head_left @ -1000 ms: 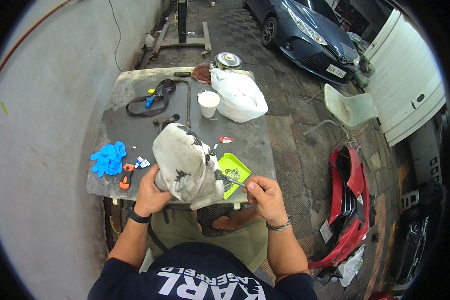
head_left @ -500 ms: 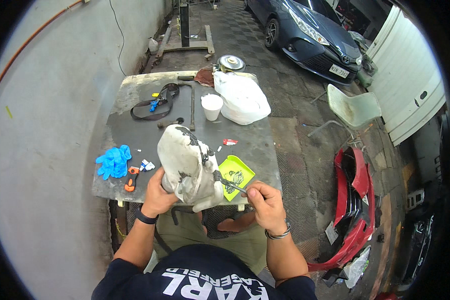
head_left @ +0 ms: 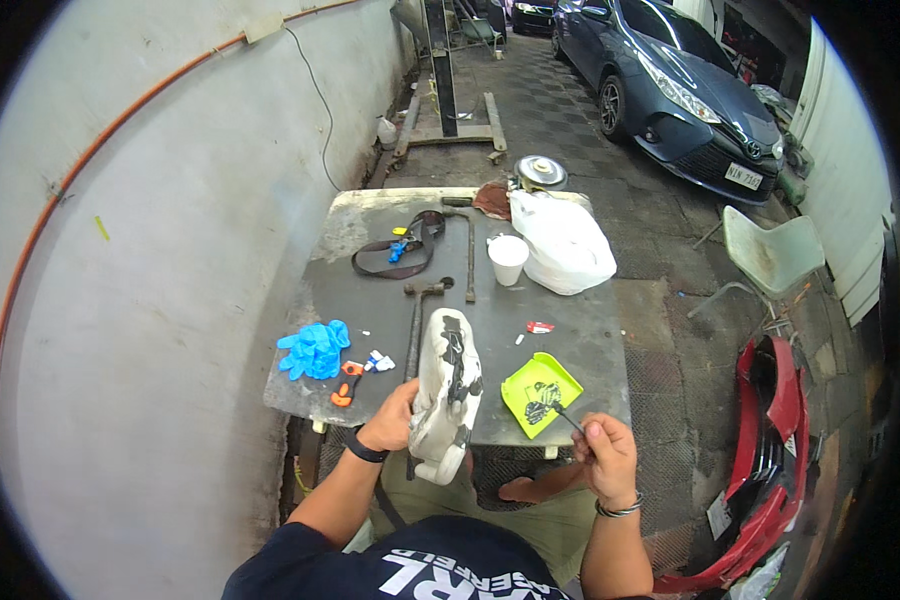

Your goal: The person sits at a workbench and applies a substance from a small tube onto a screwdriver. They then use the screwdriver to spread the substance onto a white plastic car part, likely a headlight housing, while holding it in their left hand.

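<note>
My left hand [head_left: 392, 419] grips a hollow-looking off-white plastic part [head_left: 432, 400] by its left side, turned so a narrow face shows. Dark grey paste is smeared in patches along that face. Between the thumb and fingers of my right hand [head_left: 608, 452] is a thin, dark, spatula-like tool [head_left: 570, 419]. Its tip touches the dark paste [head_left: 543, 400] spread on a lime-green tray [head_left: 560, 372] at the table's near right. A hammer [head_left: 417, 320] lies partly hidden behind the white part.
On the grey table [head_left: 320, 285] are blue gloves [head_left: 316, 350], an orange-black cutter [head_left: 346, 384], a strap [head_left: 375, 268], an L-shaped wrench [head_left: 471, 250], a white cup [head_left: 508, 258] and a white plastic bag [head_left: 565, 245]. A red bumper [head_left: 755, 500], chair [head_left: 770, 248] and car [head_left: 680, 95] stand right.
My right hand has drawn the tool away from the white part to the paste on the tray. The part has been turned to a narrower side. The whole view has shifted.
</note>
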Demonstrator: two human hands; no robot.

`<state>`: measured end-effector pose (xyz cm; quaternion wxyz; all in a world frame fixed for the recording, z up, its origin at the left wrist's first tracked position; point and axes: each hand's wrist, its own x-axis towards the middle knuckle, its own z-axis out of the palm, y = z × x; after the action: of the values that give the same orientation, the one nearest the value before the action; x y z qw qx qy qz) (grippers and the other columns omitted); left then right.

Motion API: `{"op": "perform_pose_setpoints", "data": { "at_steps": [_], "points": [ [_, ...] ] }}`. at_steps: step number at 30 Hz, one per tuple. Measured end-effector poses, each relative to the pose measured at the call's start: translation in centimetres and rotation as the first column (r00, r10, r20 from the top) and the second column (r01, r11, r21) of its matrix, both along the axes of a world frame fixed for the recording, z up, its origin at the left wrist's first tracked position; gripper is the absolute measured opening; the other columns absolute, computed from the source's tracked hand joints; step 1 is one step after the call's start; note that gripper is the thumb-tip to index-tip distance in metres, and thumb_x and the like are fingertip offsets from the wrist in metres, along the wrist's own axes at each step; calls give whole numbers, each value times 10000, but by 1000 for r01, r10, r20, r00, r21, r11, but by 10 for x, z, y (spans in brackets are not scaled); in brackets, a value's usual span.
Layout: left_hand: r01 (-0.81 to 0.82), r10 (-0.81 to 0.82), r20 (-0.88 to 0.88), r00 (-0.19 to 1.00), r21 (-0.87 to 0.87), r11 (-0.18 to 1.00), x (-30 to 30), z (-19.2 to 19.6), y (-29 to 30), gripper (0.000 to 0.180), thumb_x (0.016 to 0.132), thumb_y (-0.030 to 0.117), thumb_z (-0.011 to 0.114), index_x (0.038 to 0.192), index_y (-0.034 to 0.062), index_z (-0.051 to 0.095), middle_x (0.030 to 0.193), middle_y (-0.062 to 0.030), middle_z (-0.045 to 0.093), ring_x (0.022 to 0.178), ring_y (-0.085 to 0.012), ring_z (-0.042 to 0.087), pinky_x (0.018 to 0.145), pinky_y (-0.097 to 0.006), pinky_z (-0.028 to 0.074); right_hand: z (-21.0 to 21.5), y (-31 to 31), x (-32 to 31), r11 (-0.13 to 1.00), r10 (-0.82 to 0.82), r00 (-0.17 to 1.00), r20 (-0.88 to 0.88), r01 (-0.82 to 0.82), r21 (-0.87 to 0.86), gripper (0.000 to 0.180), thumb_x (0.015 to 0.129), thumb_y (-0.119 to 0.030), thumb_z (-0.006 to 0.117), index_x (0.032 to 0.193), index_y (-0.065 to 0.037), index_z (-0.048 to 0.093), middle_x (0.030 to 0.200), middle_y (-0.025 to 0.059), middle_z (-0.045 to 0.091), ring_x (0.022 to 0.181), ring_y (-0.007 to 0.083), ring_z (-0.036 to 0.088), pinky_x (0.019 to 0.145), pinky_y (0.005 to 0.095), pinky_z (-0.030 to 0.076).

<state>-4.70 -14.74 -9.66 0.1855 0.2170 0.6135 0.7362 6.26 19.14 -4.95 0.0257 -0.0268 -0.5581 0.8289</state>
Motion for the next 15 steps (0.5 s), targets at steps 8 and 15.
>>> {"op": "perform_pose_setpoints", "data": {
  "at_steps": [8, 15],
  "points": [
    [124, -332, 376, 865, 480, 869, -11, 7, 5, 511, 1055, 352, 591, 1450, 35, 526, 1287, -168, 676, 1132, -253, 672, 995, -364, 556, -8, 3, 6, 998, 2, 1000, 18, 0, -65, 331, 1079, -313, 635, 1030, 13, 654, 848, 55, 629, 681, 90, 516, 571, 226, 401],
    [72, -372, 440, 817, 562, 824, -14, 29, 11, 645, 994, 559, 620, 1403, 67, 539, 1163, -244, 664, 1075, -360, 649, 741, -405, 618, -11, 4, 8, 998, 11, 999, 31, -9, -65, 339, 1044, -335, 691, 1059, 2, 660, 848, 53, 644, 668, 84, 516, 572, 222, 402]
  ]
}}
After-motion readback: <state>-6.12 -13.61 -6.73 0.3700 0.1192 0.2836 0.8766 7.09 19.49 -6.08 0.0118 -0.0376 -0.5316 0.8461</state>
